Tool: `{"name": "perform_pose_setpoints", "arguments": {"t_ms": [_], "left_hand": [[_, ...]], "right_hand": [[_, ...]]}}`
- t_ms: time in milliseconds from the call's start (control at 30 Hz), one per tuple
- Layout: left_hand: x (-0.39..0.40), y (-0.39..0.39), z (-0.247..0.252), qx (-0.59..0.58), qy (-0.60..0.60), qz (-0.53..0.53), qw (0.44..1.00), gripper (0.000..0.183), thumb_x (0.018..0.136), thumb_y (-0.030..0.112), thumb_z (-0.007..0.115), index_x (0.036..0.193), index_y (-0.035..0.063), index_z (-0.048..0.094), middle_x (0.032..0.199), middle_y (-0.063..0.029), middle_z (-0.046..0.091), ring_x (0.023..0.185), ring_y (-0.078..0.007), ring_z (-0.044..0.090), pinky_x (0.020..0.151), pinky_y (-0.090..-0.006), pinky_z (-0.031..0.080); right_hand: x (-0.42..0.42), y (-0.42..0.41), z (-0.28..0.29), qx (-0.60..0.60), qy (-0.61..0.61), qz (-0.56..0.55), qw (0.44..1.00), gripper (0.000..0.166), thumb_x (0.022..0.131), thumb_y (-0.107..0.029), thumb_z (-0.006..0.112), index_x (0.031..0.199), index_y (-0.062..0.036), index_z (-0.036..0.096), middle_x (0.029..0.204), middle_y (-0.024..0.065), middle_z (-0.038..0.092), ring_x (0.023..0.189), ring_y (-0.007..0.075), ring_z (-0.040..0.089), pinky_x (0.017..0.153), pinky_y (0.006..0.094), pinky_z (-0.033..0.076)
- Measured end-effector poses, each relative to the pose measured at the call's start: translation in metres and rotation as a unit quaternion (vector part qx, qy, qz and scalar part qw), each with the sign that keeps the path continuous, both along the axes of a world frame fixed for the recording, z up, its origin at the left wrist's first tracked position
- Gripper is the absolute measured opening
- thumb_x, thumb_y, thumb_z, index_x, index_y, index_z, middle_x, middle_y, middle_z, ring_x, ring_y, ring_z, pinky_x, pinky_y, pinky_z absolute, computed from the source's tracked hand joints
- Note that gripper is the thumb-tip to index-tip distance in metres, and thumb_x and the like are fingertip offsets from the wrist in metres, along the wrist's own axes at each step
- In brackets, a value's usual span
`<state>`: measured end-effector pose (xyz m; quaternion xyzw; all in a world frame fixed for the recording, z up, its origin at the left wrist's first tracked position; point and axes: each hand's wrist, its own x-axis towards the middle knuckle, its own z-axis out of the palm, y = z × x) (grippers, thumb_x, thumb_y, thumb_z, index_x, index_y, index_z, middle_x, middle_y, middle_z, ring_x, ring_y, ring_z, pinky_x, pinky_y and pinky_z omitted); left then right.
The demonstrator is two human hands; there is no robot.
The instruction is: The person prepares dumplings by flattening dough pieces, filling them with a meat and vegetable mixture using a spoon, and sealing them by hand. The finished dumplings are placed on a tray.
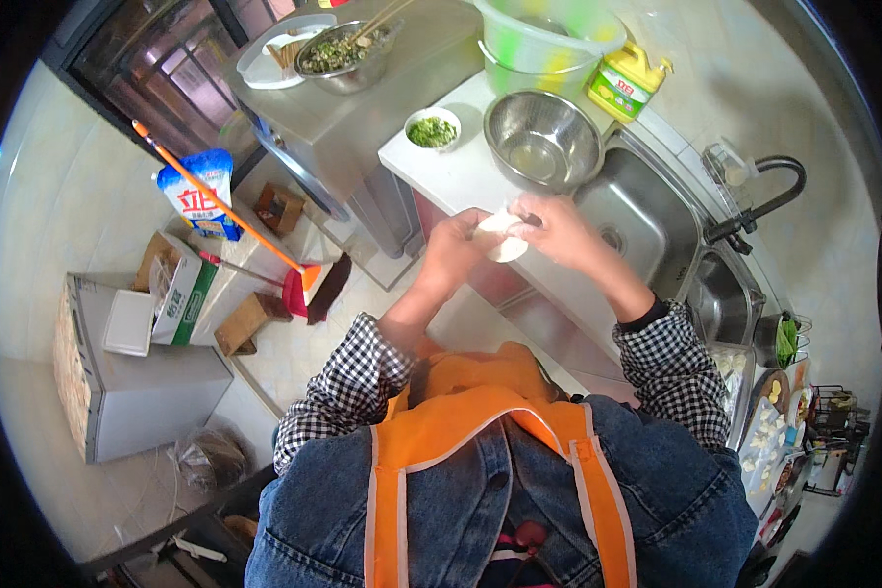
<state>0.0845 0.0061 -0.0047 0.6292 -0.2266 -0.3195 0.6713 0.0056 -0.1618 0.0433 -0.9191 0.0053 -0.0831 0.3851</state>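
Note:
A round, pale dough wrapper (508,248) is held between my two hands, in front of the white counter's edge. My left hand (456,246) grips its left side, with the thumb and fingers around it. My right hand (551,228) pinches its upper right edge with the fingertips. Whether filling lies inside the wrapper, I cannot tell. Just beyond my hands a steel colander (544,140) stands on the counter (448,173). A white bowl of chopped greens (432,129) is to its left.
A double steel sink (643,213) with a black faucet (768,195) lies at the right. Behind the colander stand a plastic basin (551,44) and a yellow detergent bottle (628,81). A steel bowl of chopped filling (345,59) sits at the upper left. A broom (228,209) leans at the left.

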Motion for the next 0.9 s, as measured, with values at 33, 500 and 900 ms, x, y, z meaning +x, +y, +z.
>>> {"name": "perform_pose_setpoints", "arguments": {"t_ms": [33, 500, 900], "left_hand": [[0.016, 0.001, 0.001, 0.029, -0.049, -0.023, 0.998, 0.012, 0.086, 0.004, 0.065, 0.097, -0.0012, 0.065, 0.085, -0.001, 0.066, 0.075, -0.0077, 0.059, 0.069, -0.0235, 0.047], [0.142, 0.03, -0.004, -0.027, -0.001, -0.016, 1.0, 0.022, 0.083, 0.012, 0.067, 0.102, 0.0001, 0.066, 0.084, -0.0036, 0.067, 0.073, -0.0084, 0.058, 0.068, -0.0266, 0.048], [0.171, 0.018, -0.001, 0.007, 0.075, -0.006, 0.997, 0.024, 0.084, 0.015, 0.068, 0.101, -0.0017, 0.069, 0.087, -0.0041, 0.068, 0.076, -0.0087, 0.06, 0.069, -0.0259, 0.049]], "right_hand": [[0.015, 0.002, 0.003, -0.023, 0.009, 0.005, 1.0, 0.016, 0.078, -0.011, 0.064, 0.09, -0.0002, 0.061, 0.081, 0.0195, 0.064, 0.074, 0.0342, 0.064, 0.066, 0.0384, 0.049], [0.14, 0.026, 0.003, -0.022, 0.07, 0.003, 0.997, 0.015, 0.083, -0.005, 0.06, 0.097, -0.0015, 0.061, 0.083, 0.0115, 0.065, 0.075, 0.0195, 0.062, 0.07, 0.0319, 0.048], [0.187, 0.013, 0.003, 0.074, 0.0, 0.062, 0.995, 0.016, 0.077, -0.01, 0.063, 0.092, -0.0029, 0.063, 0.081, 0.0154, 0.065, 0.072, 0.0308, 0.064, 0.067, 0.0366, 0.05]]}}
